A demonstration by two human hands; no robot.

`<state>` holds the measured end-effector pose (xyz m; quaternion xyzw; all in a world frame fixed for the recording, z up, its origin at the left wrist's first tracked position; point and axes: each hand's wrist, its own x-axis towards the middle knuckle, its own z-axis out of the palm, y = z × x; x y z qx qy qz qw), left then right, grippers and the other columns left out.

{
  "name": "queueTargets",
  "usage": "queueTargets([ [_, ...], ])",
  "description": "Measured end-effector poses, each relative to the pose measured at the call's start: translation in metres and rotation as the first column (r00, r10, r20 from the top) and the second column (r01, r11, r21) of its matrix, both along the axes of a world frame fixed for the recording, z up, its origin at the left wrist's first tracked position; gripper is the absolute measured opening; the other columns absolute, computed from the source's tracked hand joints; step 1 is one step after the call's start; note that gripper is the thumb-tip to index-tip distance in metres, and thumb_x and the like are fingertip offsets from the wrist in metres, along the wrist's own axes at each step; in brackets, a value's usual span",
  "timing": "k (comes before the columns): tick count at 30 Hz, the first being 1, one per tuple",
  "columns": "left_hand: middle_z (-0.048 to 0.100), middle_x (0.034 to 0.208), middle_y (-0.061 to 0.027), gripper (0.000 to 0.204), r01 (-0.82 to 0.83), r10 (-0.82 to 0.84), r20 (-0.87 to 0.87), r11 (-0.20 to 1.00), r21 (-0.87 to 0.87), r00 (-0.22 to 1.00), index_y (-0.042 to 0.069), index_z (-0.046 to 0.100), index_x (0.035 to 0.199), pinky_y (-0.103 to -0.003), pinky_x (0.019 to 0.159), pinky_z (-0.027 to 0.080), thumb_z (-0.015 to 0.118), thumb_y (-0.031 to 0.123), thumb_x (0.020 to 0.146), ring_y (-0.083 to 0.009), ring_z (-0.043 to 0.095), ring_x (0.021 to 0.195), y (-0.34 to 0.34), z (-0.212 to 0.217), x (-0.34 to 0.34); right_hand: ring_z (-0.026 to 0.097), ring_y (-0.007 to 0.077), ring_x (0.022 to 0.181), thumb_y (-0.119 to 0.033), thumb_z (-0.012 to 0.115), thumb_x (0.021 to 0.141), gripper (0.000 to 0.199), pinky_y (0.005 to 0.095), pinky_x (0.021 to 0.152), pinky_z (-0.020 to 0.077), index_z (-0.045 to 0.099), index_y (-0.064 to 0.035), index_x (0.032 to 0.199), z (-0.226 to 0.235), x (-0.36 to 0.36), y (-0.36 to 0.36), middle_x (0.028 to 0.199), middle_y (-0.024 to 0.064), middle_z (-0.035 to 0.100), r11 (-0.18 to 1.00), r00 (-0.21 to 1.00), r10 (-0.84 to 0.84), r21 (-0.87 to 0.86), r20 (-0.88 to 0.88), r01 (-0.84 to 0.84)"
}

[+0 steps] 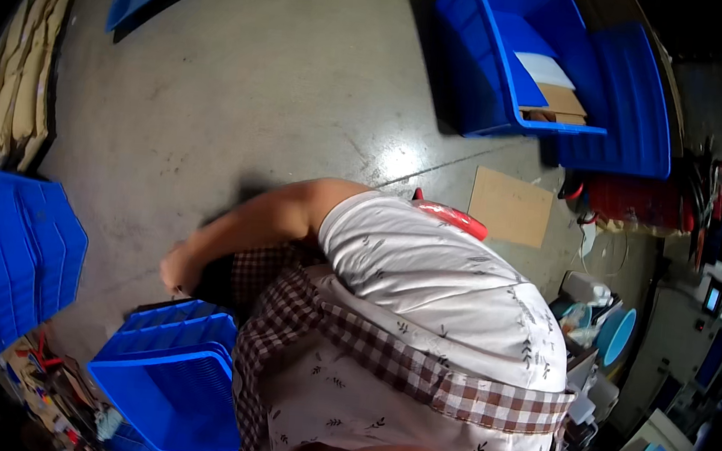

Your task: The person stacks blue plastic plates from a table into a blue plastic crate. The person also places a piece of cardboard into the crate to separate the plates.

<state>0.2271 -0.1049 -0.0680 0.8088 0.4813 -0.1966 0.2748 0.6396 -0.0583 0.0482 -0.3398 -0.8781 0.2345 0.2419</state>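
Observation:
My right arm, bare below a white printed sleeve, reaches out to the left across the picture. At its end is my right hand (177, 268), small and partly turned away. Its fingers point down and are mostly hidden, so I cannot tell whether they hold anything. Just below it stands a blue plastic crate (165, 354), with its inside showing; whether the hand touches its rim is unclear. Dark cloth and a brown checked apron (285, 305) lie beside the forearm. My left hand does not show.
Stacked blue crates (28, 256) stand at the left, near piled tan sacks (22, 76). A large blue bin (477, 72) holding cardboard is at the upper right. A flat cardboard sheet (510, 206) lies on the concrete floor. Tools and clutter (55, 388) fill the lower left.

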Motion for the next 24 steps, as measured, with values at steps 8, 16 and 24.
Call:
queueTargets([
  [8,0.069,0.113,-0.0076,0.030,0.209,-0.210,-0.015,0.977,-0.048,0.978,0.003,0.059,0.125,-0.029,0.089,0.053,0.036,0.012,0.108,-0.0183,0.065,0.100,0.103,-0.031,0.044,0.066,0.0289,0.117,-0.041,0.063,0.096,0.049,0.0415,0.099,0.0545,0.062,-0.0106,0.135,0.020,0.359,-0.197,0.127,0.0145,0.069,0.124,0.103,-0.990,-0.255,-0.094,0.959],
  [16,0.071,0.099,-0.0031,0.027,0.326,-0.261,0.455,0.943,-0.070,0.852,0.006,0.063,0.117,-0.019,0.060,0.053,0.038,0.014,0.108,-0.0070,0.064,0.066,0.206,-0.012,0.059,0.062,0.0406,0.116,-0.036,0.067,0.092,0.063,0.0496,0.092,0.0509,0.054,0.0042,0.137,-0.154,0.503,-0.559,0.134,0.0239,0.061,-0.721,-0.893,-0.434,-0.641,0.121,0.263],
  [24,0.064,0.087,0.0020,0.019,-0.392,0.445,0.191,0.882,-0.261,0.875,0.011,0.064,0.114,-0.023,0.058,0.043,0.054,0.025,0.105,-0.0068,0.053,0.065,0.164,0.091,0.090,0.057,0.0280,0.089,-0.022,0.059,0.095,0.028,0.0435,0.073,0.0477,0.060,-0.0001,0.112,-0.171,0.486,-0.566,0.108,0.0172,0.062,-0.529,-0.952,-0.179,-0.840,0.249,-0.120],
])
